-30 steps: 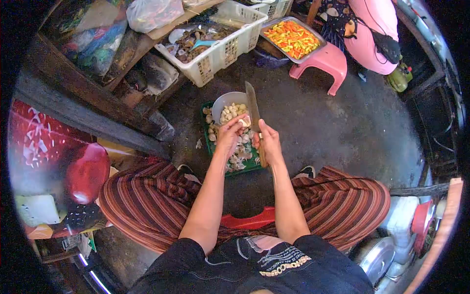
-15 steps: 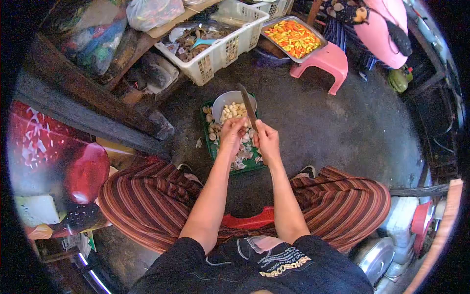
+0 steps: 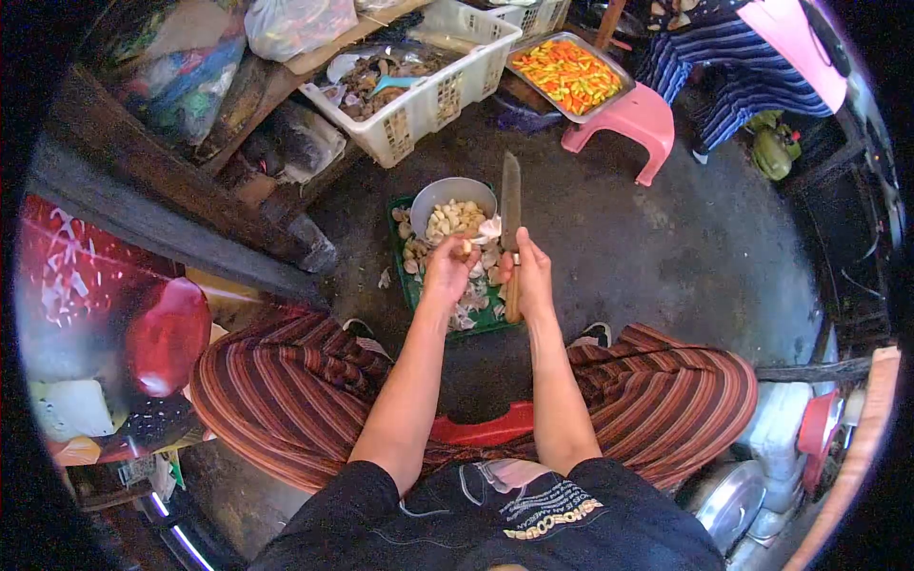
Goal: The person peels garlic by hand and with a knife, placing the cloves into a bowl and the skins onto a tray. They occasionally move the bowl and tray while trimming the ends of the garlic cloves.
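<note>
- My left hand [image 3: 446, 272] pinches a pale garlic clove [image 3: 466, 247] between thumb and fingertips, just short of the bowl's near edge.
- My right hand [image 3: 533, 273] is closed around the knife [image 3: 511, 202], its thumb up near the base of the blade; the blade points away from me, and the end of the wooden handle shows below my fingers.
- The clove sits between the bowl and my left wrist, to the left of the knife and apart from the blade.
- A whitish piece of garlic skin [image 3: 490, 228] lies by the bowl's right side, near the blade; I cannot tell whether the two touch.
- The grey bowl [image 3: 441, 187] stands at the far end of the green tray [image 3: 397, 249] and holds peeled cloves [image 3: 452, 218].
- Unpeeled garlic [image 3: 404, 228] lies to the left of the bowl, and loose papery skins [image 3: 466, 312] are scattered nearer me on the tray.
- Farther off, red and yellow chillies [image 3: 571, 74] fill a metal tray [image 3: 621, 93] partly over a pink stool [image 3: 647, 128].
- Left of those chillies is a white plastic basket [image 3: 405, 135]; beyond the stool is another person in blue striped trousers [image 3: 752, 71].
</note>
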`<move>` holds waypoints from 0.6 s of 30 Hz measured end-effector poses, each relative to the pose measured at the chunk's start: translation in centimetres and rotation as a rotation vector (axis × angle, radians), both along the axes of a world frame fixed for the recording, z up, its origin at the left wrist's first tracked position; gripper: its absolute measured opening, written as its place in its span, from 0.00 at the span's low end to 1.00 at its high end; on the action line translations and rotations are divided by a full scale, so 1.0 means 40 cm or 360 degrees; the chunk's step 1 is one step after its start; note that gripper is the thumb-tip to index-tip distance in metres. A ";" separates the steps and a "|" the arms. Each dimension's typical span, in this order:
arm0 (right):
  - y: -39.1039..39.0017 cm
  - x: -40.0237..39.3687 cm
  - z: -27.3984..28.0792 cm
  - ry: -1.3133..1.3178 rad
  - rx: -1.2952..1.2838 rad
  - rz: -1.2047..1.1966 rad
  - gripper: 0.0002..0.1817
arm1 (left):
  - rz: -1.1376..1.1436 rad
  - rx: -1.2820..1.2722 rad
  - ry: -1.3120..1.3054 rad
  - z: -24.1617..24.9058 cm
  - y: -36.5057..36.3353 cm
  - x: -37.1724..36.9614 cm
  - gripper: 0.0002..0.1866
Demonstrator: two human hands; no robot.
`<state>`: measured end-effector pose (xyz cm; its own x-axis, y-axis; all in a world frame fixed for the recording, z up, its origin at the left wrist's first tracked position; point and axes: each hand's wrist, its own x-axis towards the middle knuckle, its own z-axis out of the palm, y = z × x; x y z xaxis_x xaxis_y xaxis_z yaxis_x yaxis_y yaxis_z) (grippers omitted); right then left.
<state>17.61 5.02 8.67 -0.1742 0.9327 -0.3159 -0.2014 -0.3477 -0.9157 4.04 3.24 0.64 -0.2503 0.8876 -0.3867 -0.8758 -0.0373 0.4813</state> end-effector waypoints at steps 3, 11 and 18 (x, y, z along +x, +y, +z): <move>0.014 0.022 -0.007 0.0327 -0.0275 0.0039 0.24 | 0.0052 -0.0032 -0.0127 -0.015 0.012 -0.032 0.06; 0.036 0.031 -0.048 0.0962 -0.0581 0.0282 0.26 | -0.0050 -0.0275 0.0726 0.069 0.073 -0.087 0.21; 0.037 0.023 -0.063 0.1064 -0.0600 0.0280 0.24 | -0.0498 0.0061 0.0638 0.164 0.026 0.024 0.11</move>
<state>18.51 6.49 6.14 -0.5739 0.7247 -0.3815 -0.5812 -0.6886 -0.4337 4.99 4.29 7.21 -0.0919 0.9555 -0.2804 -0.5946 0.1732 0.7851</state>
